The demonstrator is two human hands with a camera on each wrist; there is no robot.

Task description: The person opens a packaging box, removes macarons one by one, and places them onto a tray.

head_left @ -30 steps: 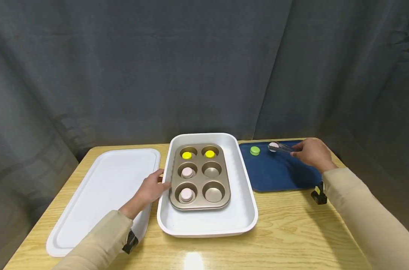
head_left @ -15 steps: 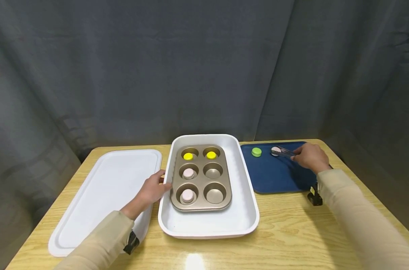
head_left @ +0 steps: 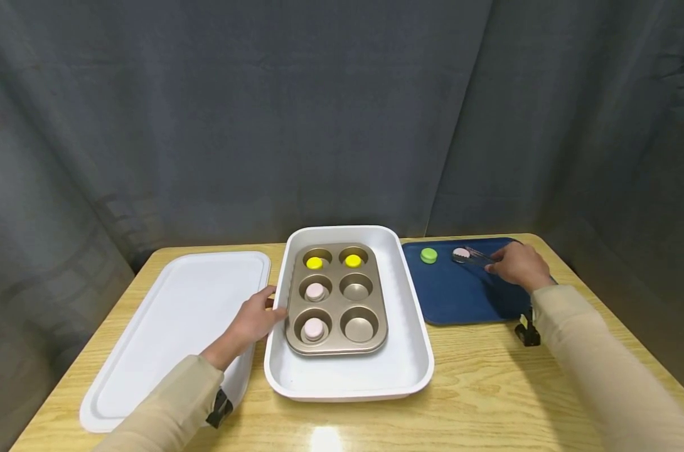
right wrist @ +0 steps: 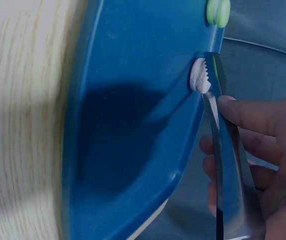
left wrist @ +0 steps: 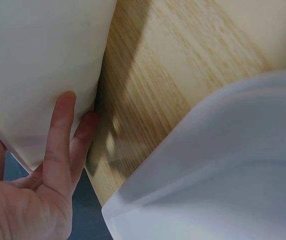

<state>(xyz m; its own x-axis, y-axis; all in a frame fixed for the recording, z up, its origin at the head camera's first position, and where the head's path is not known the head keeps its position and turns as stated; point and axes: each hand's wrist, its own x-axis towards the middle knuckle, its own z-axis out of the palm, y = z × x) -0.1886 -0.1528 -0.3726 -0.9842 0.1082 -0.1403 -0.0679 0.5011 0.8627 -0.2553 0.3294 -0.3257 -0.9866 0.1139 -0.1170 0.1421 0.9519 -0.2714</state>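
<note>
In the head view my left hand (head_left: pixel 257 319) holds the left rim of a deep white tub (head_left: pixel 350 388), thumb over the edge. The left wrist view shows its fingers (left wrist: pixel 59 145) along the tub's outer wall (left wrist: pixel 38 65). Inside the tub sits a bronze muffin pan (head_left: pixel 335 307). Pink macarons (head_left: pixel 314 329) are in two left cups; yellow macarons (head_left: pixel 315 263) fill both back cups. My right hand (head_left: pixel 519 267) grips metal tongs (right wrist: pixel 235 175) over a blue tray (head_left: pixel 460 295). Their toothed tips are at a pink macaron (right wrist: pixel 199 76) on it, a green macaron (head_left: pixel 429 255) beside.
A flat white tray (head_left: pixel 178 333) lies on the left of the wooden table (head_left: pixel 477 389), close to the tub. A dark curtain (head_left: pixel 297 119) hangs behind the table's far edge.
My right hand and the tongs have come slightly lower in the head view. The pink macaron at their tips has dropped a little and lies flatter. My left hand stays on the rim.
</note>
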